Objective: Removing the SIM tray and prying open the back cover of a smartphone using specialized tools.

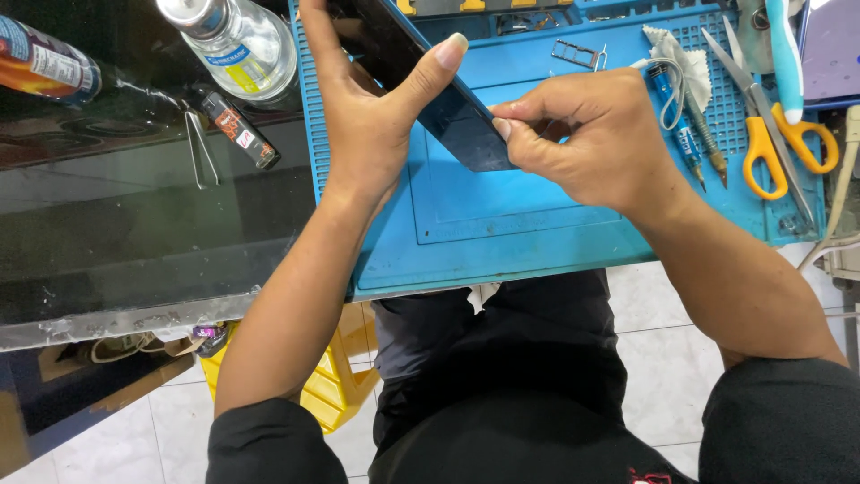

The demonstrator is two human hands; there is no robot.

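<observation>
Over the blue work mat (502, 242) you hold a dark smartphone (452, 116), tilted so its long body runs from the upper left down toward the right. Your left hand (367, 116) wraps it from the left: the thumb (430, 72) stretches across the phone's upper face with its tip at the far edge, and the fingers go behind the phone, where you cannot see them. That grip is closed on the phone. Your right hand (591, 134) meets the phone's lower end, its thumb and forefinger pinched tight right at the phone's corner; whether they hold a small tool there cannot be told. So the phone lies between your two hands, raised off the mat, its lower corner inside the right-hand pinch.

On the mat's right part lie yellow-handled scissors (770, 134), a blue pen-shaped tool (676, 116) with a cord, a crumpled white cloth (685, 58) and a small metal card tray (578, 56). On the dark glass tabletop (134, 233) to the left stand a clear bottle (237, 45), metal tweezers (202, 148) and a small black tube (240, 130).
</observation>
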